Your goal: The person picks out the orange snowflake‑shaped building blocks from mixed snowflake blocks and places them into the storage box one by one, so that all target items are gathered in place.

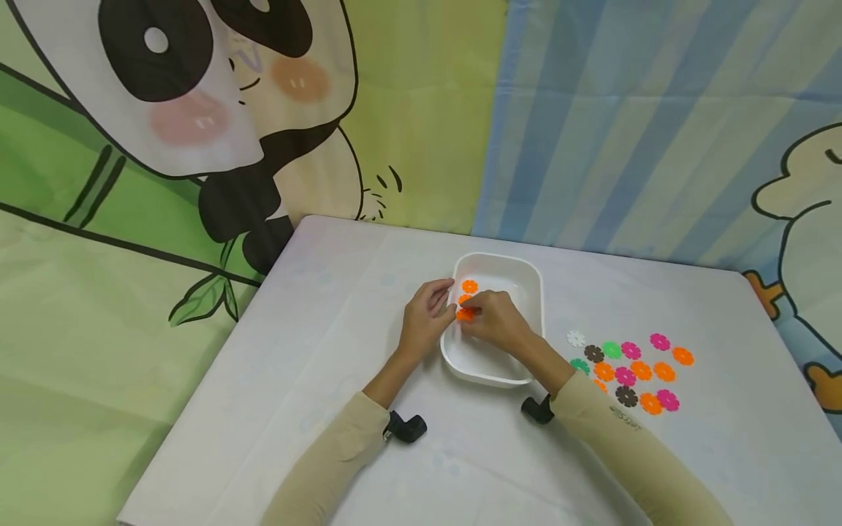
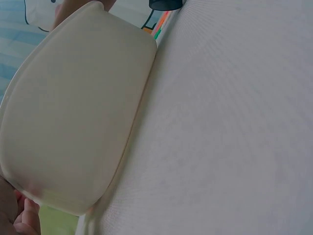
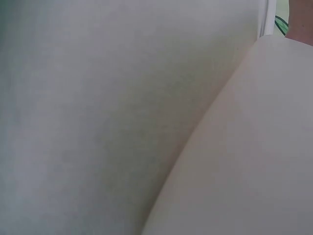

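A white plastic basin [image 1: 490,371] stands on the table between both hands. Along its inner left side is a row of orange flower-shaped discs [image 1: 470,286]. My right hand [image 1: 500,320] reaches over the basin and pinches an orange disc [image 1: 465,315] at the near end of that row; its fingertips partly hide the row. At the basin's left rim is my left hand [image 1: 422,315], fingers loosely bent and spread from the thumb, whose tip comes close to the pinched disc. In the left wrist view, the left fingers [image 2: 30,218] show below the basin wall [image 2: 78,107].
To the right of the basin lie several loose flower discs in orange, pink [image 1: 660,341], green [image 1: 612,350], brown [image 1: 627,397] and white [image 1: 576,338]. They are scattered on the white tablecloth [image 1: 355,307]. A printed curtain [image 1: 421,109] hangs behind the table's far edge.
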